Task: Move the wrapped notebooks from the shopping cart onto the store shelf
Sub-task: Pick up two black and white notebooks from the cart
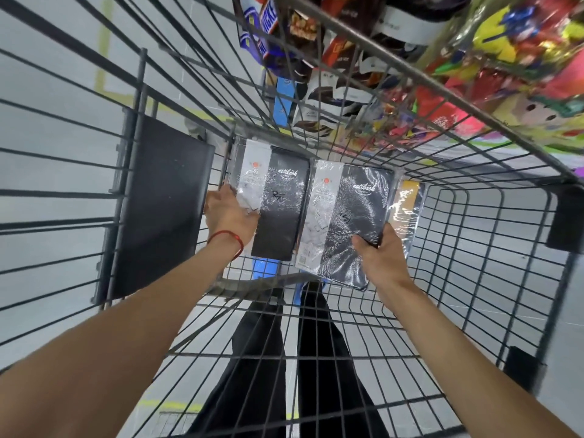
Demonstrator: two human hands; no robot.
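I look down into a wire shopping cart [474,235]. Two black notebooks in clear wrap lie on its floor. My left hand [229,213], with a red thread at the wrist, grips the left edge of the left notebook [278,210]. My right hand [380,252] holds the lower right corner of the right notebook [344,222], which is tilted up a little. A third wrapped notebook with a yellow cover [406,207] lies partly hidden under the right one.
A black plastic flap [161,200] stands at the cart's left side. Beyond the cart's far end, store shelves hold chocolate bars [284,30] and bright candy bags [505,58]. Grey floor and my legs show through the wire.
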